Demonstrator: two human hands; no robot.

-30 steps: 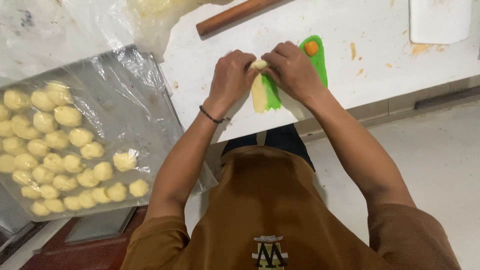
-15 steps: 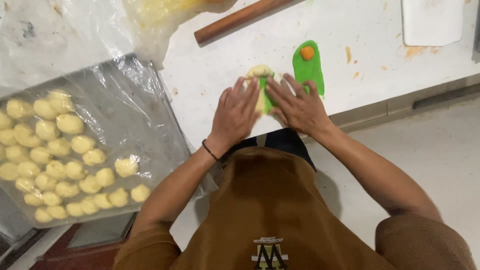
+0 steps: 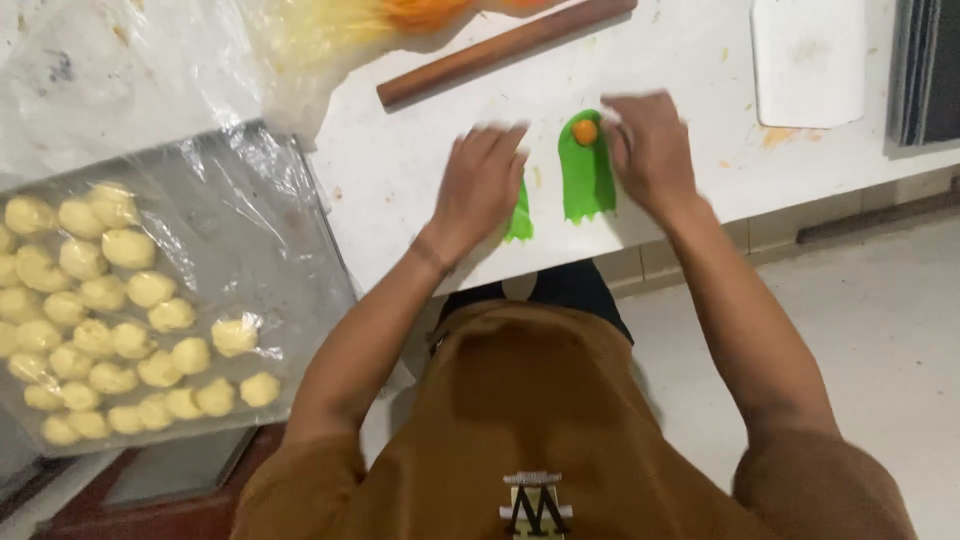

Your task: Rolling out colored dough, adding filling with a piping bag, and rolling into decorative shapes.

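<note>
Nearest the camera, low in the frame, was the person's brown apron (image 3: 540,420). At the left lay a tray (image 3: 300,330) under clear plastic, covered with pale yellow dough balls (image 3: 110,320).

Above these, on the white worktop (image 3: 400,190), both hands lay open and flat, set apart, gripping nothing. The left hand (image 3: 482,185) pressed down on a green dough piece (image 3: 519,218), only its lower edge showing beneath the palm. To do this step well, I judge the pressure should stay even so the dough keeps its shape. The right hand (image 3: 652,150), blurred, was just to the right of a flattened green dough strip (image 3: 586,180) with an orange filling ball (image 3: 585,131) at its upper end.

Farther up lay a wooden rolling pin (image 3: 505,50) and, upper right, a white scraper (image 3: 808,48).
</note>
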